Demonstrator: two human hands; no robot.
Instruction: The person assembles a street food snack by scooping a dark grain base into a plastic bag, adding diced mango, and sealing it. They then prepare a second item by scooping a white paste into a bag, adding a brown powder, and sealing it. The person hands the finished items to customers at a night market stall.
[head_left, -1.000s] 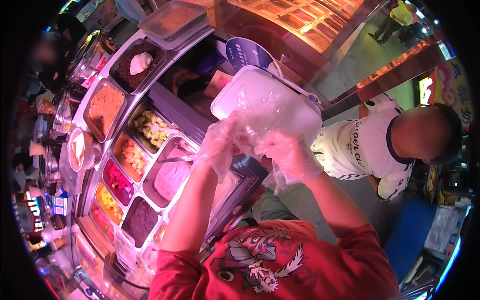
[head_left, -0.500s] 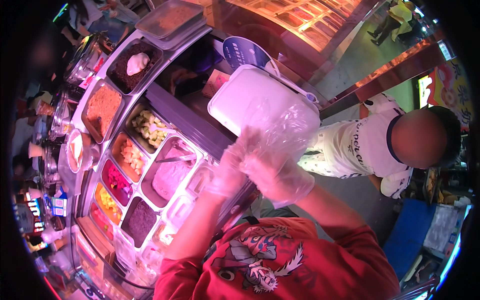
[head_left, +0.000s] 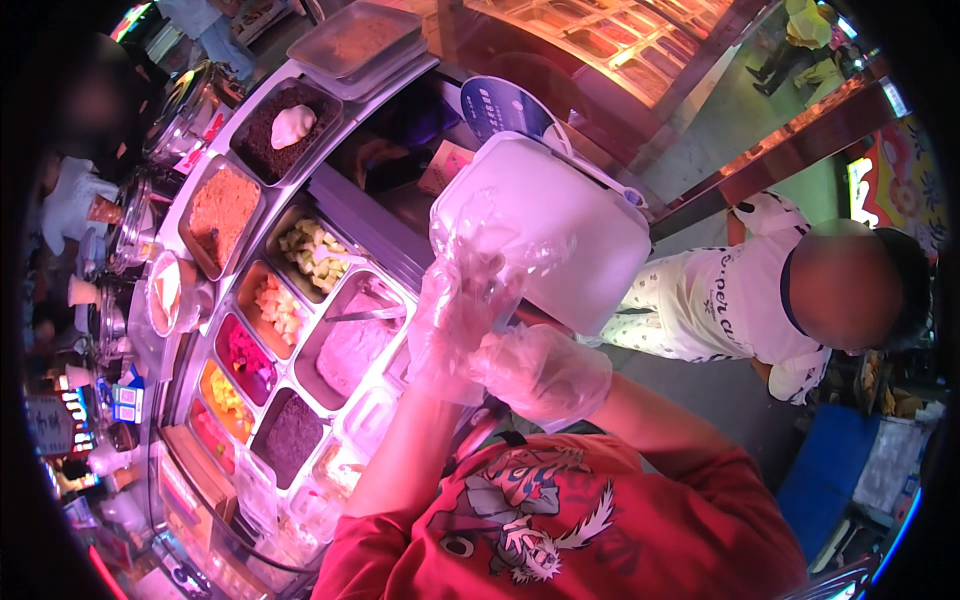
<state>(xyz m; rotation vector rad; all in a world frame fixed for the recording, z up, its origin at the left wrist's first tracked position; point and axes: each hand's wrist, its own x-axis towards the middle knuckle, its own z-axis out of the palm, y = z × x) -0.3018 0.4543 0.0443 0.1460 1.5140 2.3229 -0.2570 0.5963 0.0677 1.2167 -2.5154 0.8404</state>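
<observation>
Beside steel topping trays (head_left: 300, 290) (pink-lit stall), gloved hands (head_left: 500, 340)

Steel pans of chopped fruit (head_left: 312, 252), orange crumbs (head_left: 222, 208) and dark crumbs (head_left: 278, 138) fill the curved counter's (head_left: 330, 195) left side, a person in white (head_left: 740, 305) standing beyond its right edge.
</observation>
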